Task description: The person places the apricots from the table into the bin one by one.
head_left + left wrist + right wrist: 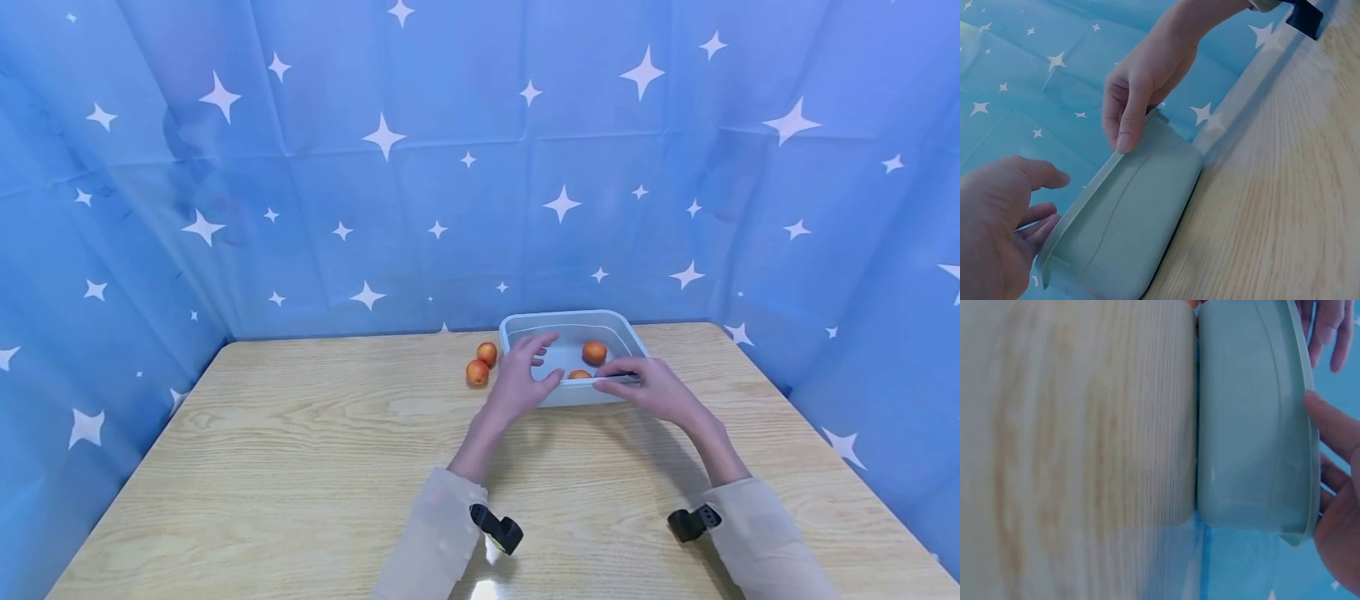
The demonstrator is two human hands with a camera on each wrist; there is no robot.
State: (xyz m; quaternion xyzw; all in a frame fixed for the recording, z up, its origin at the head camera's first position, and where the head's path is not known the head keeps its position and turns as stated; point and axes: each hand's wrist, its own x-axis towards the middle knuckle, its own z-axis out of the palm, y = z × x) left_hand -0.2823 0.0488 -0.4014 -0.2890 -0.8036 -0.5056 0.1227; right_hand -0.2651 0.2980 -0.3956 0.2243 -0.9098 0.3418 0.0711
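Note:
A pale blue-green plastic basin [577, 396] stands at the back of the table. My right hand [662, 390] pinches its near rim, thumb outside and fingers over the inner side, as the left wrist view also shows. Something thin and dark shows beneath those fingers; I cannot tell what it is. My left hand [519, 382] hovers at the basin's left end, fingers loosely bent and thumb apart, around nothing. Inside the basin lie an orange-red fruit [595, 352] and another fruit [579, 374], partly hidden by the near rim.
Outside the basin, left of my left hand, two more orange-red fruits, one farther back [487, 353] and one nearer [477, 372], lie side by side on the wooden table [300, 467]. A blue curtain [465, 183] with white stars hangs behind and along both sides.

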